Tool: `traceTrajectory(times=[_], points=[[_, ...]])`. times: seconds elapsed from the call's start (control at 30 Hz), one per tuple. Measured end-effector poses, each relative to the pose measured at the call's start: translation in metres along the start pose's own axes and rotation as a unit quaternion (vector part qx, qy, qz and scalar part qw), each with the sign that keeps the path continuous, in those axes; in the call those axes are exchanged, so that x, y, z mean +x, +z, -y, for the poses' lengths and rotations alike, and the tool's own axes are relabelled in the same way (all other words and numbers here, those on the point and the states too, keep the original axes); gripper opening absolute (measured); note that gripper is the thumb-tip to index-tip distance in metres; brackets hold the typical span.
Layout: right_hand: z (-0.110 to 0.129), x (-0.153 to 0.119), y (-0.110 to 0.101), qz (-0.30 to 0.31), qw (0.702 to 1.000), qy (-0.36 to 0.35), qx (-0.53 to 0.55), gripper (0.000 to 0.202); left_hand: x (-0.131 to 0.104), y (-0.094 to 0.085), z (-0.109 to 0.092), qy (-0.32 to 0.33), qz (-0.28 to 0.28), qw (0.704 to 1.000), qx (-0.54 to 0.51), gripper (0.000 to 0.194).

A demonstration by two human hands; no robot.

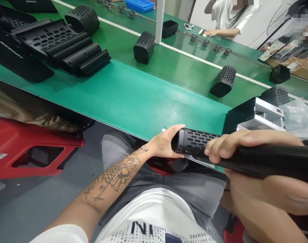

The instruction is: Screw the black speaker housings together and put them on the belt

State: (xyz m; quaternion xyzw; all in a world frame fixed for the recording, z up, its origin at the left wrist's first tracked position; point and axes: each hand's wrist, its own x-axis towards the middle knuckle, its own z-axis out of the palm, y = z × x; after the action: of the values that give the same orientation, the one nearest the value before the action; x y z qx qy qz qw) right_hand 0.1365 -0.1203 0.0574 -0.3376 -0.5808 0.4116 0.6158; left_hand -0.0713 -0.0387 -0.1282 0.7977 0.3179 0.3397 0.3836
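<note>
My left hand [165, 141] is closed around the end of a black perforated housing [198, 136], thumb and fingers on opposite sides. The housing lies on its side at the table's near edge. My right hand [247, 140] is wrapped round a thick black electric screwdriver [267, 160], which comes in from the right, close to the camera. Its narrow front end overlaps the housing's near side in view; whether it touches cannot be made out. The right hand hides the housing's far end.
On the green table [133, 98], black shells [67, 44] are stacked at the left. More perforated housings [144, 47] stand along the conveyor. A metal-framed box [260, 114] and clear plastic bag [299, 116] are at the right. A co-worker [227, 17] sits opposite; a red stool [29, 148] is left.
</note>
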Motion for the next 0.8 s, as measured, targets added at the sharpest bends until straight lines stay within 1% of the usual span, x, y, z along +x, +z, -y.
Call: traceTrajectory(times=[0.1,0.2,0.27,0.33,0.43,0.5,0.6,0.7,0.8], points=[[-0.018,0.011,0.009,-0.022,0.999,-0.034,0.022,0.046,0.000,0.001,0.000,0.002,-0.005,1.000,-0.008,0.127],[-0.032,0.013,0.012,0.002,0.998,-0.052,0.037,0.041,0.001,0.003,0.002,0.011,-0.004,1.000,-0.013,0.127],[-0.036,0.015,0.009,0.021,0.997,-0.053,0.048,0.040,0.001,0.004,0.004,0.018,-0.005,1.000,-0.016,0.128],[-0.037,0.019,0.003,0.067,0.995,-0.040,0.055,0.038,0.002,0.005,0.005,0.028,-0.011,0.999,-0.020,0.127],[-0.039,0.028,-0.009,0.161,0.985,-0.016,0.067,0.035,0.002,0.006,0.006,0.039,-0.016,0.999,-0.026,0.127],[-0.042,0.032,-0.015,0.197,0.977,-0.019,0.082,0.037,0.003,0.006,0.006,0.041,-0.017,0.999,-0.027,0.127],[-0.046,0.032,-0.017,0.198,0.976,-0.031,0.090,0.037,0.003,0.007,0.004,0.037,-0.018,0.999,-0.021,0.126],[-0.051,0.029,-0.018,0.189,0.978,-0.027,0.081,0.035,0.003,0.008,0.004,0.031,-0.018,0.999,-0.013,0.126],[-0.052,0.026,-0.012,0.182,0.981,-0.030,0.063,0.032,0.002,0.010,0.006,0.031,-0.026,0.999,-0.005,0.126]])
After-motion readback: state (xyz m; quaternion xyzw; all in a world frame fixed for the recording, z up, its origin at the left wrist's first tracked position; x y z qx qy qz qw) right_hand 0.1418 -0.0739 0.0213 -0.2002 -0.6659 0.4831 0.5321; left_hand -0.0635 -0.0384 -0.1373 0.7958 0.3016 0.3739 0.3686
